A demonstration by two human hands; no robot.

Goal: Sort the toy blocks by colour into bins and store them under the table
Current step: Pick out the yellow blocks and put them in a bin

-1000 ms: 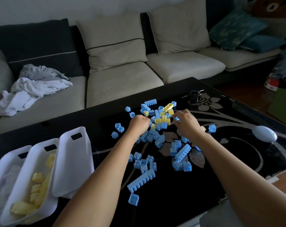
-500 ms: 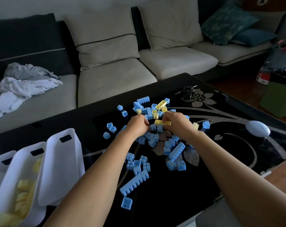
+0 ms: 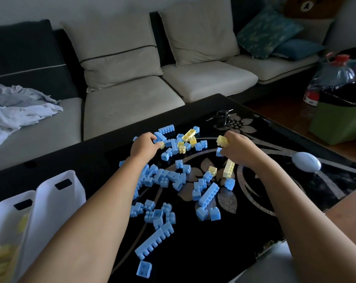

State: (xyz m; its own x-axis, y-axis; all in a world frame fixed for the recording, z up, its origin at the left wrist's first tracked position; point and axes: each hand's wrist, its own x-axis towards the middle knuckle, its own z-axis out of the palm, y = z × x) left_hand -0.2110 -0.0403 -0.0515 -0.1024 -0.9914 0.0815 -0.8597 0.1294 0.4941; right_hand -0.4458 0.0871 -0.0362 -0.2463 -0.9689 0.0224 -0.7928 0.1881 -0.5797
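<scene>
Head view: yellow blocks [image 3: 186,139] remain in scatter between hands. Grip: right hand [image 3: 237,149] curls round yellow block [image 3: 222,140]; left hand [image 3: 143,145] pinches small yellow piece [image 3: 162,144]. Step, likely: picking yellows out. Next move calls for carrying both to yellow-filled bin [image 3: 7,213], outside left forearm. Blue blocks [image 3: 160,178] lie between forearms, unsorted.

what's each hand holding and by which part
Right hand pinches a yellow block by its right side. Left hand touches the left edge of a smaller yellow block; grip unclear.
</scene>
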